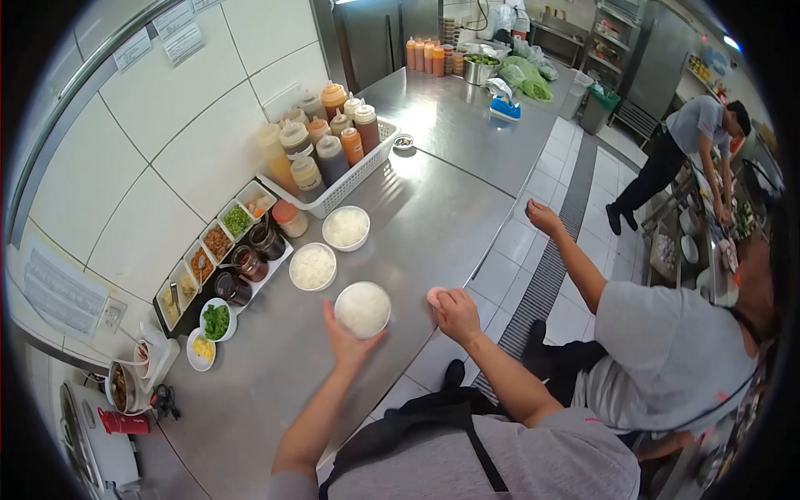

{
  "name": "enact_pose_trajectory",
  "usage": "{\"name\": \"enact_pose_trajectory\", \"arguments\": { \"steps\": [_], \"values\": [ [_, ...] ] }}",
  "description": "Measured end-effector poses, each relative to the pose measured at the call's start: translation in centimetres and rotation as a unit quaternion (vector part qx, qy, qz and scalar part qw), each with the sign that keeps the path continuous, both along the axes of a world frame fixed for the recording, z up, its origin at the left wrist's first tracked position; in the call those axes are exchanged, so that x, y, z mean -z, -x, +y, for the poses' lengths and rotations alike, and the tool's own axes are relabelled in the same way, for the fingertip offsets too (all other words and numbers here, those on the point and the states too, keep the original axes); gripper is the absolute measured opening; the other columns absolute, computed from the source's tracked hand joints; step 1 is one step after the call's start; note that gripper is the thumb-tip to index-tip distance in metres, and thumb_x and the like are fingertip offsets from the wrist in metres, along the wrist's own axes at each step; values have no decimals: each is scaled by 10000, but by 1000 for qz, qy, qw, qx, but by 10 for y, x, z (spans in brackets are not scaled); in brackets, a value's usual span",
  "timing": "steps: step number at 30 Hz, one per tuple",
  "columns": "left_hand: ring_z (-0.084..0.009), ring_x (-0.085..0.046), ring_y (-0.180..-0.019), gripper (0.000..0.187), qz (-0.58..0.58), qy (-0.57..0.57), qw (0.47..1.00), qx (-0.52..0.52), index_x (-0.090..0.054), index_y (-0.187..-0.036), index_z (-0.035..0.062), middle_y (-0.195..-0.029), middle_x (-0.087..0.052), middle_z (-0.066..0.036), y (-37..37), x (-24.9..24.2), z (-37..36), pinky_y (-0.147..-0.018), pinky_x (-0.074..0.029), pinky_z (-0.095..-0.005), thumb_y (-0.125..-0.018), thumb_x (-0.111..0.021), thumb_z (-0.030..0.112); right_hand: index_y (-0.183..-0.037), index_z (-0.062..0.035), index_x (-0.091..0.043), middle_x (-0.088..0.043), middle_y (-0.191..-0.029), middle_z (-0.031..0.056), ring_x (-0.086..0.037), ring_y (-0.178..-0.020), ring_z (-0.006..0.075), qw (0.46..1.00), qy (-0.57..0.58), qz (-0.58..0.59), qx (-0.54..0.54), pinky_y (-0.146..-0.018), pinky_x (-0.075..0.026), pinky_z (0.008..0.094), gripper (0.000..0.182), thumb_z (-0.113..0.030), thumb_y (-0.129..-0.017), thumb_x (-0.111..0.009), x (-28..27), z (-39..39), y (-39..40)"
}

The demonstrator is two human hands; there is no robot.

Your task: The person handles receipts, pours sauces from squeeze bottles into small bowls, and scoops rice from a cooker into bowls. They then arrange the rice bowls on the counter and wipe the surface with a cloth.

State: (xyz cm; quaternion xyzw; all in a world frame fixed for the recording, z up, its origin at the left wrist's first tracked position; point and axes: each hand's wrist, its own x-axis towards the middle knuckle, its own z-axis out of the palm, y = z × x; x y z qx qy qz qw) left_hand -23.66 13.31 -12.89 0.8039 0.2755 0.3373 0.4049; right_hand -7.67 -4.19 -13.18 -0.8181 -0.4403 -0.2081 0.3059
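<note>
A white bowl heaped with white rice [362, 310] stands on the steel counter [433, 208] near its front edge. My left hand [344, 340] cups the bowl's near-left side from below. To the right of the bowl, at the counter's edge, my right hand [457, 312] is curled around a small pale lump [434, 295] at its fingertips; what the lump is cannot be made out.
Two more rice bowls [346, 227] [312, 266] stand behind. A white basket of squeeze bottles [333, 150], topping trays [218, 243], dark sauce pots [248, 262] and small bowls of greens [217, 321] line the wall. A co-worker's hand [542, 217] reaches in at the right; another person [696, 137] works far off.
</note>
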Motion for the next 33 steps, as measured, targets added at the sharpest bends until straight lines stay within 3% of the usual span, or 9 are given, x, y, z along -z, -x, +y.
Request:
{"name": "enact_pose_trajectory", "arguments": {
  "steps": [11, 19, 21, 24, 27, 28, 29, 30, 33],
  "values": [
    [-361, -343, -1171, 1107, -11, -7, 991, -136, -144, -1318, -23, -1286, -325, -234, -232, -15, -6, -979, -288, -415, -479, -823, 224, -582, -55, -472, -471, -578, 104, -492, -548, 298, 971, -30, 233, 45, -508, -405, 382, 290, -216, -742, -652, 20, -110, -51],
    [-359, -214, -1268, 1114, -52, 2, 964, -262, -32, -1354, -17, -1366, -201, -240, -281, 2, 5, -1058, -165, -391, -561, -790, 173, -682, -22, -562, -497, -572, 53, -481, -493, 144, 941, -72, 322, 76, -451, -382, 279, 201, -176, -795, -623, 38, -163, -83],
    [-330, -186, -1289, 1028, -65, 82, 977, -185, -22, -1363, 0, -1385, -183, -219, -267, -6, -27, -1066, -135, -381, -648, -742, 163, -784, -19, -581, -561, -643, 28, -527, -568, 102, 721, -248, 645, 46, -484, -406, 227, 155, -165, -837, -574, 16, -154, -91],
    [-298, -225, -1279, 819, -35, 272, 960, 57, -105, -1359, 31, -1377, -228, -178, -237, -22, -105, -1041, -190, -367, -760, -633, 216, -929, -5, -561, -582, -742, 15, -522, -632, 56, 756, -328, 566, 2, -527, -418, 186, 150, -137, -870, -522, -21, -136, -103],
    [-266, -307, -1250, 579, 73, 515, 790, 325, -245, -1340, 70, -1352, -308, -130, -224, -44, -162, -991, -312, -346, -883, -478, 340, -985, -24, -540, -564, -990, 84, -538, -888, 159, 801, -390, 453, -23, -766, -436, 294, 180, -135, -843, -538, -50, -111, -114],
    [-255, -394, -1166, 511, 33, 658, 657, 365, -298, -1292, 80, -1257, -397, -121, -229, -57, -173, -932, -365, -321, -892, -454, 356, -985, -24, -540, -564, -990, 84, -538, -888, 159, 802, -391, 452, -16, -766, -436, 294, 180, -135, -843, -538, -52, -110, -119],
    [-244, -482, -1082, 453, -7, 775, 499, 388, -350, -1244, 89, -1163, -486, -111, -235, -64, -184, -874, -418, -296, -900, -429, 372, -984, -38, -543, -509, -1095, 103, -472, -1012, 224, 921, -272, 278, 8, -851, -369, 380, 206, -149, -811, -566, -51, -108, -123],
    [-192, -498, -1065, 430, -11, 711, 636, 300, -378, -1238, 112, -1156, -496, -62, -243, -62, -197, -842, -439, -327, -905, -422, 381, -982, -51, -546, -453, -1200, 121, -405, -1137, 288, 986, -137, 88, 33, -937, -301, 466, 237, -163, -779, -594, -48, -110, -126],
    [-205, -551, -950, 303, -102, 712, 650, 247, -416, -1132, 95, -1022, -538, -95, -269, -37, -205, -778, -468, -282, -921, -407, 314, -976, -71, -554, -371, -1283, 131, -291, -1219, 356, 996, -29, 53, 65, -960, -187, 577, 289, -196, -725, -624, -27, -136, -118]
  ]
}}
